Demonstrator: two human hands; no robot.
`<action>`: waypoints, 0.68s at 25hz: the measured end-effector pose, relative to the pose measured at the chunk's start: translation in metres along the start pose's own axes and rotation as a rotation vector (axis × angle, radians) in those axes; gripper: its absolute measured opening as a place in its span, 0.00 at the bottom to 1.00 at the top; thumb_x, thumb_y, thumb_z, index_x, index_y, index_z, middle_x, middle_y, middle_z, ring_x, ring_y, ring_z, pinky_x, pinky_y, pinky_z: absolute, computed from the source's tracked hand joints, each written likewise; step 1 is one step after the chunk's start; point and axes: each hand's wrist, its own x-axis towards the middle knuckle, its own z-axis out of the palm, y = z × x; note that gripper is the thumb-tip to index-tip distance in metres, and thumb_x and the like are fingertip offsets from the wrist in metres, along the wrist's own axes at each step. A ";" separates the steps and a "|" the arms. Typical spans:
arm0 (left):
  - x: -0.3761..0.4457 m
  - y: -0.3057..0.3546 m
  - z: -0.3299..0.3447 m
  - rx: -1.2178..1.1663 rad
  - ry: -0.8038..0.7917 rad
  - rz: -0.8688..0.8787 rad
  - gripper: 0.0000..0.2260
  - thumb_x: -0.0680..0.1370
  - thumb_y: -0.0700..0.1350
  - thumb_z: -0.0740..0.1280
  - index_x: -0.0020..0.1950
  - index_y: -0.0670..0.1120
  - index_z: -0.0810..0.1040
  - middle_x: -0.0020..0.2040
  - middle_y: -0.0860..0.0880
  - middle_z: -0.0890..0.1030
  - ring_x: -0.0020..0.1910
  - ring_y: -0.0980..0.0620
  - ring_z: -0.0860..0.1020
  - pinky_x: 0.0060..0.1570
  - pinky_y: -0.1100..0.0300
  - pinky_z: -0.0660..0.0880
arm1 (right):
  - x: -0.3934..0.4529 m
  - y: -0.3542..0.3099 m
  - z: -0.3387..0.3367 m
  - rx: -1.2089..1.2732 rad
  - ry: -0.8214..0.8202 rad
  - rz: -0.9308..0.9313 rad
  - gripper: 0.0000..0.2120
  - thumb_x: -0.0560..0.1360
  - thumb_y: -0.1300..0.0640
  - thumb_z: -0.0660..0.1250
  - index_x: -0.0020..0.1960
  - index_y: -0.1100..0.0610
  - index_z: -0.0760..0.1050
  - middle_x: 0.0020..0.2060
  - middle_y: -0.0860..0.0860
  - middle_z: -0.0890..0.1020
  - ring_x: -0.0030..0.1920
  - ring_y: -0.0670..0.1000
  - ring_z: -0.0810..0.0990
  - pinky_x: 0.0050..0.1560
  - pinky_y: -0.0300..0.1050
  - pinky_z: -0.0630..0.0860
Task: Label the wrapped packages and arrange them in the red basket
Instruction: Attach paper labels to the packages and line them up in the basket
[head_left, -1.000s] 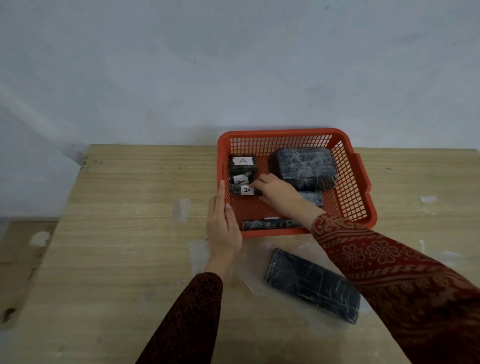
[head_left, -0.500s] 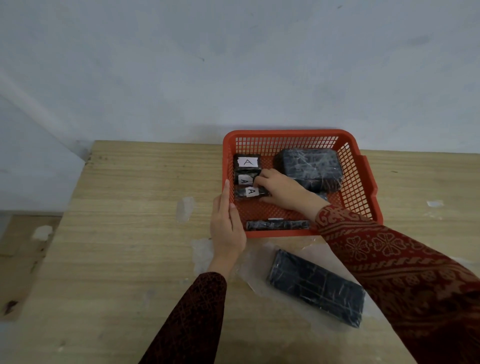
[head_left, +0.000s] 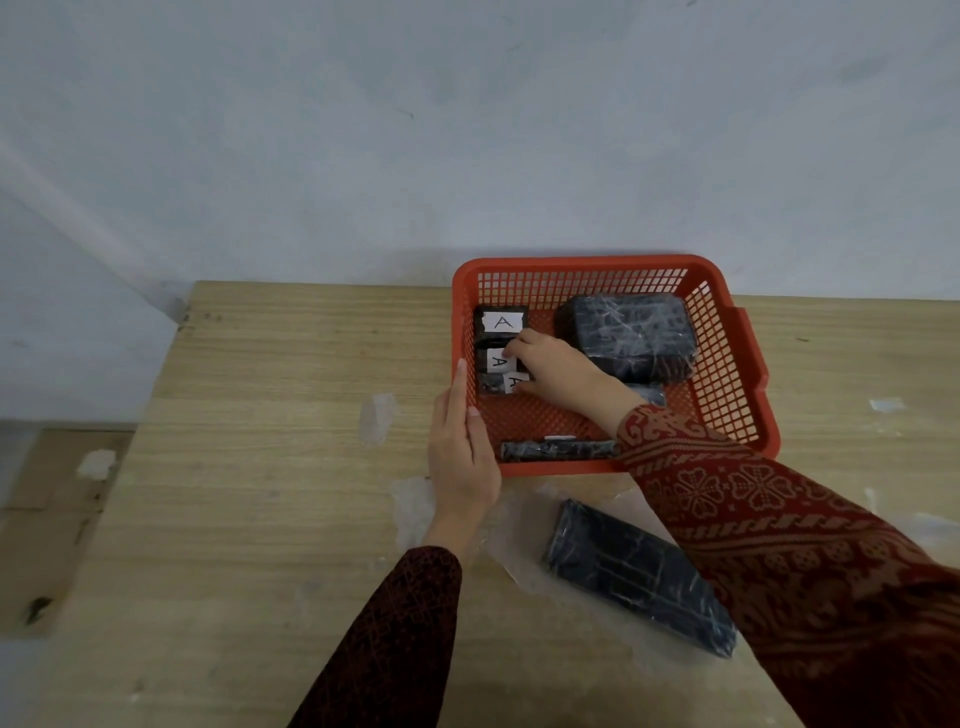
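The red basket (head_left: 571, 264) stands at the table's far side. In its left part lie three small dark wrapped packages with white "A" labels: far (head_left: 501, 322), middle (head_left: 492, 359), near (head_left: 491, 385). My right hand (head_left: 558, 371) reaches into the basket, its fingertips on the middle package and its thumb at the near one. My left hand (head_left: 460, 457) lies flat against the basket's left wall, thumb on the rim. A large unlabelled wrapped package (head_left: 631, 332) sits at the basket's far right. A long thin package (head_left: 556, 450) lies along the front wall.
Another dark wrapped package (head_left: 639, 571) lies on clear plastic film (head_left: 415, 506) on the wooden table (head_left: 260, 493), in front of the basket. Scraps of film (head_left: 378, 415) dot the table. The wall rises right behind the basket. The table's left edge drops to the floor.
My right hand has slid a little farther back along the row of small labelled packages, from the near one to the middle one. My left hand has stayed at the basket's wall.
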 end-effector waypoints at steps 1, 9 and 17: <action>0.000 0.000 0.000 -0.003 -0.001 -0.001 0.21 0.82 0.41 0.52 0.76 0.46 0.60 0.55 0.50 0.73 0.50 0.66 0.71 0.49 0.74 0.69 | 0.000 -0.001 -0.001 -0.001 -0.012 0.015 0.23 0.73 0.60 0.71 0.65 0.60 0.70 0.61 0.58 0.74 0.59 0.60 0.75 0.56 0.54 0.76; -0.001 0.000 0.000 -0.004 -0.004 -0.019 0.22 0.82 0.42 0.51 0.76 0.48 0.60 0.57 0.51 0.73 0.52 0.66 0.71 0.51 0.73 0.69 | -0.035 0.002 -0.005 0.057 0.115 0.027 0.20 0.71 0.57 0.71 0.61 0.57 0.72 0.58 0.55 0.74 0.59 0.57 0.73 0.53 0.57 0.78; -0.002 0.002 0.000 -0.026 -0.008 -0.024 0.22 0.82 0.42 0.50 0.76 0.48 0.60 0.57 0.47 0.74 0.50 0.66 0.71 0.49 0.75 0.68 | -0.109 0.079 -0.008 -0.150 -0.062 0.305 0.27 0.68 0.56 0.74 0.63 0.52 0.67 0.58 0.53 0.74 0.60 0.56 0.73 0.54 0.52 0.77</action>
